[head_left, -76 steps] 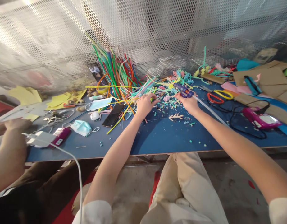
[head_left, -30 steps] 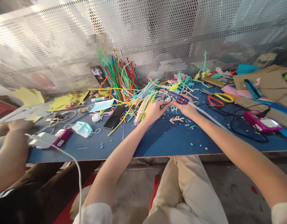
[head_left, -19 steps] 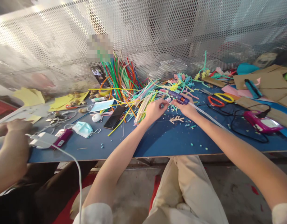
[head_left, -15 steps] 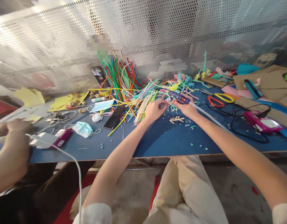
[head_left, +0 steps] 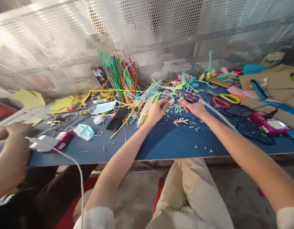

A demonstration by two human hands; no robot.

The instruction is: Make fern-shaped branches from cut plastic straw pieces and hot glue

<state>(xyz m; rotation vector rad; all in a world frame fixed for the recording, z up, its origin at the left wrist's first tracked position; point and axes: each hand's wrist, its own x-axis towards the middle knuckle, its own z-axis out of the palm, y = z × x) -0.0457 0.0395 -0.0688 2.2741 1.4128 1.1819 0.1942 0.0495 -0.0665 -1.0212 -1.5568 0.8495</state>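
My left hand (head_left: 157, 111) is closed, its fingertips pinching a small pale pink-lilac fluffy piece (head_left: 171, 102). My right hand (head_left: 194, 107) is wrapped round a purple glue gun (head_left: 188, 95), whose nozzle points left and sits a little above and to the right of that piece. From the back of the gun a long whitish glue stick (head_left: 218, 114) runs down along my right forearm. Below my hands a beige branch-shaped piece (head_left: 180, 121) lies on the blue tabletop (head_left: 161, 146). Small coloured snippets (head_left: 178, 109) are scattered between and under the hands.
Pipe cleaners (head_left: 123, 79) stand bunched at the back. Left are a black phone (head_left: 116, 119), a face mask (head_left: 84, 131) and a co-worker's hands (head_left: 18, 128). Right are orange scissors (head_left: 220, 102), a magenta power strip (head_left: 268, 123) with a black cable, and cardboard (head_left: 268, 82).
My right hand and the glue gun have moved right, away from the pink piece. My left hand has shifted slightly left, still pinching it, so a gap now shows between the hands.
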